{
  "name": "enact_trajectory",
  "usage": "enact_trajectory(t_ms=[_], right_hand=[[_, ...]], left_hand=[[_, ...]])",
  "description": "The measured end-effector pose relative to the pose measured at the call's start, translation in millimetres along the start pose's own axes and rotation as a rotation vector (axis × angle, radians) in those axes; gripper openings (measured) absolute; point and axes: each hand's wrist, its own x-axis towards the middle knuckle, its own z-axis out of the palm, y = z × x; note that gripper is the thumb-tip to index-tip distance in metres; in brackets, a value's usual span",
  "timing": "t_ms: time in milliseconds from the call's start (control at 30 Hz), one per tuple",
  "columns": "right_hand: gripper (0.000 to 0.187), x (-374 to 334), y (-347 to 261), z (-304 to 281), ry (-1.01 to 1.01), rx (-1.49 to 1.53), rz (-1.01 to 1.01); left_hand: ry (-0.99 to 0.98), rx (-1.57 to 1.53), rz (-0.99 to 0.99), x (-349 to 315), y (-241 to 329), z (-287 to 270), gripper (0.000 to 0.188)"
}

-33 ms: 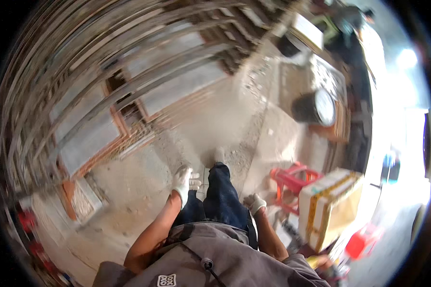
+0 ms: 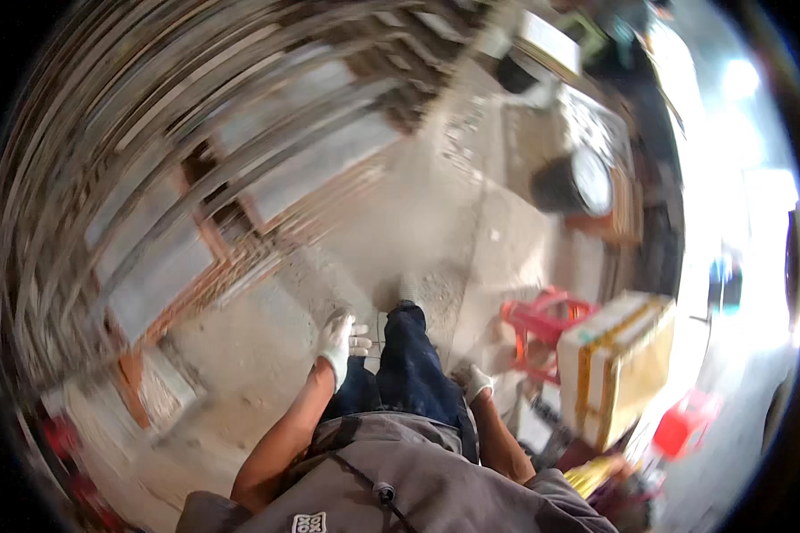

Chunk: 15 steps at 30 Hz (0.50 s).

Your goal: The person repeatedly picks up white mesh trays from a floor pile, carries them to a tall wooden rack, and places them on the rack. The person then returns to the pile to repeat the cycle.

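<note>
My left hand (image 2: 337,339), in a white work glove, hangs in front of my left thigh. Its fingers are apart and nothing is in them. On the other side, my right hand (image 2: 477,381) is low beside my right thigh, also in a white glove. Its fingers look loosely spread, though they are small and partly blurred, and no object shows in them. The red plastic stool (image 2: 547,322) is nearest to that hand, apart from it. My dark trousers (image 2: 406,355) show one leg stretched forward over the dusty floor (image 2: 240,364).
Long slatted stacks (image 2: 267,98) with grey panels (image 2: 156,280) fill the left and far side. At the right stand a taped white foam box (image 2: 596,382), a red container (image 2: 687,422) and a dark bucket (image 2: 556,185). Rubble (image 2: 458,142) lies along the floor ahead.
The surroundings have shifted slightly in view, with the bucket and far boxes moving up and left. Both hands keep nearly the same place and pose.
</note>
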Motion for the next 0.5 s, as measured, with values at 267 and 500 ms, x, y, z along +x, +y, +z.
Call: enact_trajectory(t_ms=[267, 500], right_hand=[[0.037, -66.1, 217.3, -53.2, 0.207, 0.210, -0.089], [0.024, -129.2, 343.5, -20.4, 0.526, 0.890, 0.094]], left_hand=[[-0.261, 0.372, -0.161, 6.1, 14.1, -19.1, 0.045], [-0.361, 0.824, -0.155, -9.0, -23.7, 31.7, 0.037]])
